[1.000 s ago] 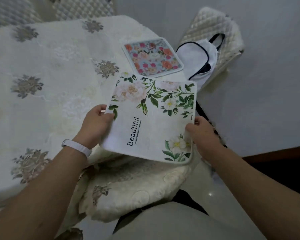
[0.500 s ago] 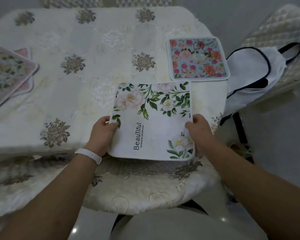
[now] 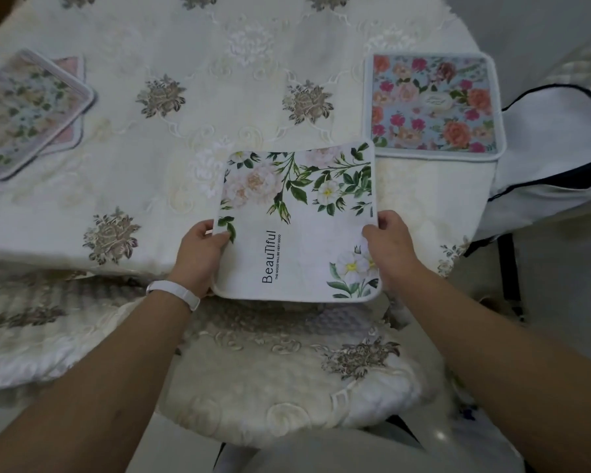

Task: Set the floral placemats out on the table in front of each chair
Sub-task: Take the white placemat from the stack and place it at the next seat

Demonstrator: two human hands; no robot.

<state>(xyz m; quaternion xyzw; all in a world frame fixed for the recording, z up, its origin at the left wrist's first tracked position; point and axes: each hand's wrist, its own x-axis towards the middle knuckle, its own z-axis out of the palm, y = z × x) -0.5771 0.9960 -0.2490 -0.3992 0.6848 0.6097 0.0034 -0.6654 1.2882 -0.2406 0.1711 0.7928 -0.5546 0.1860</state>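
A white placemat point(image 3: 307, 240) printed with green leaves, pale flowers and the word "Beautiful" hangs over the table's near edge. My left hand point(image 3: 200, 257) grips its left edge, thumb on top. My right hand point(image 3: 391, 249) grips its right edge the same way. A blue placemat point(image 3: 434, 107) with red and pink flowers lies flat on the table at the right. Two more placemats point(image 3: 28, 110) lie stacked askew at the far left.
The table point(image 3: 219, 80) wears a cream cloth embroidered with brown flowers. A cushioned chair seat point(image 3: 287, 380) sits directly below the held mat. On the right, a white bag with dark trim point(image 3: 553, 145) rests on another chair.
The view has swung left, bringing more of the table and the left stack into sight. The held mat has moved further over the table, above the chair seat.
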